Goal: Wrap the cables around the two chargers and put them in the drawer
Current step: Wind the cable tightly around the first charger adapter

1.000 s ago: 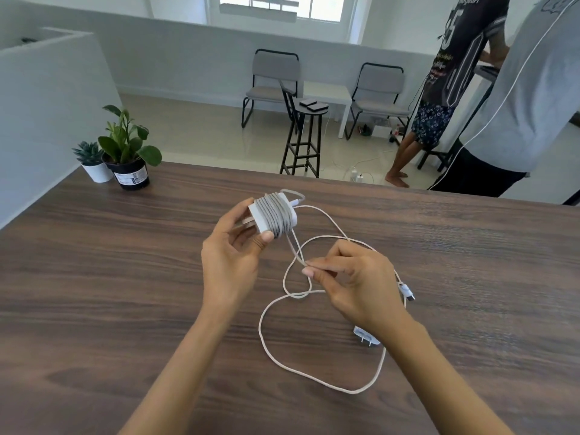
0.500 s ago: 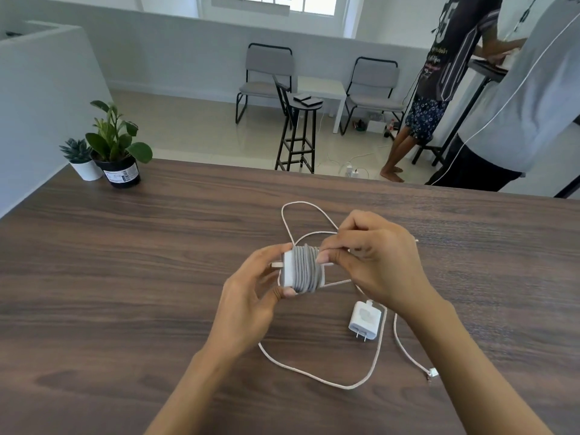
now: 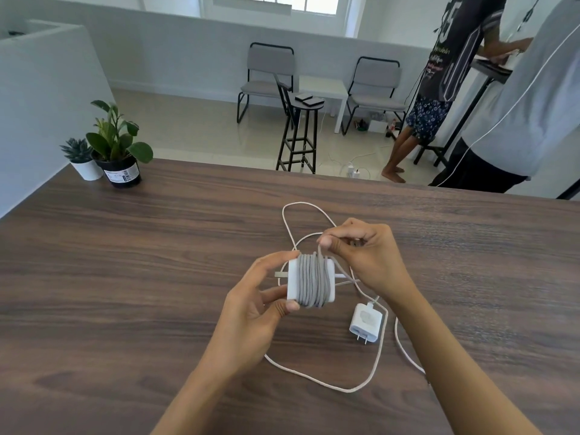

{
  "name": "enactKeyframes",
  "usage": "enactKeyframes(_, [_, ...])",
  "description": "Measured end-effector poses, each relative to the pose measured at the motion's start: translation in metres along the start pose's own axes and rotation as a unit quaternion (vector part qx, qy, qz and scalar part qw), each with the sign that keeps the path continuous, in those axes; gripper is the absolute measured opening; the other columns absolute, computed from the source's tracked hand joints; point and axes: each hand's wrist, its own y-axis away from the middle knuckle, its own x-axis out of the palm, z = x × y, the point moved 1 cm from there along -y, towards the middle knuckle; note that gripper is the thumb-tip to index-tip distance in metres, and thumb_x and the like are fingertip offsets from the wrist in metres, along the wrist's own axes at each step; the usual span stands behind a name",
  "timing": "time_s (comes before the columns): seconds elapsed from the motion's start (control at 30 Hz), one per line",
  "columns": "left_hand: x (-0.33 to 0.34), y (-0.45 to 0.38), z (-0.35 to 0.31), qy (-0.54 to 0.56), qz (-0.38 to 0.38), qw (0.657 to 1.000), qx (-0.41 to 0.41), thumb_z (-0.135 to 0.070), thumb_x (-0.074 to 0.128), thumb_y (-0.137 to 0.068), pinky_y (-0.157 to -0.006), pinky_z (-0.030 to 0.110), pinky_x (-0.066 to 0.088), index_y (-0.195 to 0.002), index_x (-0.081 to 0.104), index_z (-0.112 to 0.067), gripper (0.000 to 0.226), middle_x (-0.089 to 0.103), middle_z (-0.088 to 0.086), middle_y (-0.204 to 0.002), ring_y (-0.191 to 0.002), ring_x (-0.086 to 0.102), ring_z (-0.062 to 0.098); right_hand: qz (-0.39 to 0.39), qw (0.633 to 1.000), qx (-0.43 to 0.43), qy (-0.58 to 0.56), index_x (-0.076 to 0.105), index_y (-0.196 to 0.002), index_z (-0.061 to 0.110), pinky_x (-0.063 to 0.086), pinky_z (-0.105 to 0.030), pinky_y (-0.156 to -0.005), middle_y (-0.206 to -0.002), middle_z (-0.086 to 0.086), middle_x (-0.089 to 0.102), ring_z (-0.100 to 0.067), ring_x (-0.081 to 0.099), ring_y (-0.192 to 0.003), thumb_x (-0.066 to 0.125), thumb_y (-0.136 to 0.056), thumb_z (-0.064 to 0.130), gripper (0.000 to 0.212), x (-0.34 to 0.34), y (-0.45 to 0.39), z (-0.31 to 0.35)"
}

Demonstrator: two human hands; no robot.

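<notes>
One head-worn wide-angle view looks forward and down, close over the wooden table [image 3: 131,277], the room's chairs [image 3: 266,76] far beyond.

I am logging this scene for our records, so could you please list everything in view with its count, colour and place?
wrapped charger: 1, white with grey cable wound round it, held above the table
loose charger: 1, white, on the table, right of centre
loose cable: 1, white, looped on the table
table: 1, dark wood
potted plants: 2, green, far left corner
chairs: 2, grey, by the wall
stool: 1, black, beyond the table
bystanders: 2, far right
left hand: grips the wrapped charger
right hand: pinches the grey cable
</notes>
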Motion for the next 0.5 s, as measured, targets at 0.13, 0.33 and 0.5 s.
enactKeyframes(0.13, [-0.002,0.001,0.001,0.020,-0.018,0.999,-0.021,-0.016,0.067,-0.077,-0.091,0.041,0.053,-0.124,0.056,-0.023,0.048,0.058,-0.004,-0.125,-0.117,0.059,0.024,-0.015,0.998,0.042,-0.046,0.075,-0.080,0.009,0.047,-0.016,-0.064,-0.070,0.002,0.069,-0.003,0.060,-0.064,0.071,-0.070,0.022,0.017,0.011,0.011,-0.004])
enactKeyframes(0.33, [0.001,0.006,0.003,0.004,-0.013,0.999,-0.045,-0.015,0.064,-0.085,-0.096,0.041,0.051,-0.132,0.046,-0.018,0.051,0.057,-0.008,-0.126,-0.118,0.058,0.020,-0.048,0.994,0.088,-0.038,0.076,-0.082,0.010,0.051,-0.025,-0.069,-0.079,-0.010,0.073,-0.017,0.066,-0.073,0.071,-0.075,0.021,0.014,0.017,0.020,-0.013])
enactKeyframes(0.5, [0.004,0.006,0.003,-0.020,-0.003,0.999,-0.036,-0.006,0.057,-0.083,-0.097,0.034,0.050,-0.133,0.045,-0.031,0.057,0.051,-0.009,-0.127,-0.123,0.052,0.024,-0.056,0.993,0.091,-0.040,0.076,-0.083,0.009,0.053,-0.019,-0.069,-0.082,-0.006,0.074,-0.007,0.066,-0.074,0.071,-0.078,0.011,0.007,0.017,0.022,-0.013])
